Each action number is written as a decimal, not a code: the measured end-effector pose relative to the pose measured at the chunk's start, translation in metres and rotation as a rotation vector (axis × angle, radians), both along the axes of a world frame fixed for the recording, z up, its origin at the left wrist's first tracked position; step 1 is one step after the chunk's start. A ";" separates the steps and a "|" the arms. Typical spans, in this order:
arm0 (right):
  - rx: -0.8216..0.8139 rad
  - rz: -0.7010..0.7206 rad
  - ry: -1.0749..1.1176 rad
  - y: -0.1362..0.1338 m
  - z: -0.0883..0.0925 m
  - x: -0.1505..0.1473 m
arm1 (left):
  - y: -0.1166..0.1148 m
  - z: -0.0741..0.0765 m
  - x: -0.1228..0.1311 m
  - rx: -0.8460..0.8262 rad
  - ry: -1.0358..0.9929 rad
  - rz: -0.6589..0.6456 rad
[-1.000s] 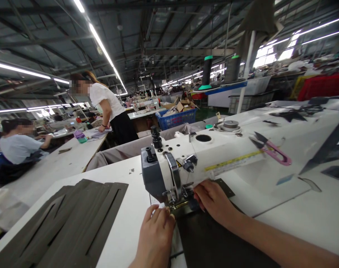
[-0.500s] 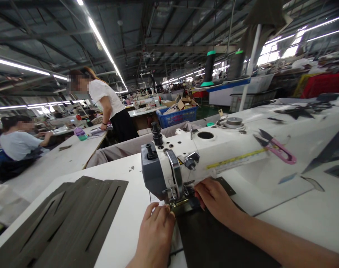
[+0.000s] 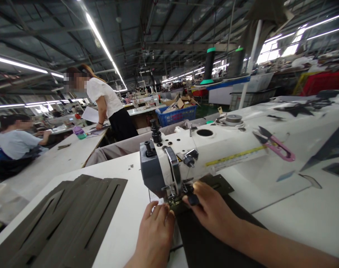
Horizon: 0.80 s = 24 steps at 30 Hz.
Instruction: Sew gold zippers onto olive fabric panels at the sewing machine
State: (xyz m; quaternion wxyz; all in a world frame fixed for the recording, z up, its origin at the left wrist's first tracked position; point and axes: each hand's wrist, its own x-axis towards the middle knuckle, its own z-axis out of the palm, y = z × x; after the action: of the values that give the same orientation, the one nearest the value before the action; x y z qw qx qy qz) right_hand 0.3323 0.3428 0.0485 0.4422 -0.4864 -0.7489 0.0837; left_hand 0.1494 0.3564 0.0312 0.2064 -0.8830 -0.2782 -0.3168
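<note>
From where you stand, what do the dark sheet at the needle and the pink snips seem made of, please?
Dark olive-grey flat sheet: probably stiff woven fabric or felt, matte; it lies flat with no sheen. Pink-handled thread snips: smooth plastic handle, dark blades, likely metal.

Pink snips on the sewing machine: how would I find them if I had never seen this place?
Start at the white sewing machine in the middle of the table. Follow the yellow tape measure along its arm to the right end. The snips lie on top there: the only pink thing on the machine, with dark pointed blades.
</note>
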 end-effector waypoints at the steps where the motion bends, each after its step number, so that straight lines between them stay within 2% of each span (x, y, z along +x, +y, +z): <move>1: 0.056 0.053 -0.109 -0.003 -0.003 -0.003 | -0.001 0.001 0.000 -0.017 0.033 -0.001; 3: 0.087 0.148 -0.223 -0.006 -0.011 -0.007 | -0.002 0.005 -0.001 -0.046 0.075 0.001; 5: 0.077 0.176 -0.246 -0.006 -0.017 -0.010 | -0.004 0.008 -0.002 -0.062 0.081 0.006; 16: 0.051 0.113 -0.309 0.004 -0.017 -0.009 | 0.005 0.004 -0.002 -0.142 0.068 0.001; 24: 0.104 0.088 -0.353 0.007 -0.017 -0.009 | 0.010 0.005 -0.002 -0.141 0.069 -0.001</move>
State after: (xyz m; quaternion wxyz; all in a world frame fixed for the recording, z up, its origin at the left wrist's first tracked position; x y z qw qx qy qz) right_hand 0.3236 0.3493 0.0319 0.3242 -0.4370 -0.8387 -0.0227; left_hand 0.1478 0.3663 0.0364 0.1531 -0.9059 -0.2922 -0.2657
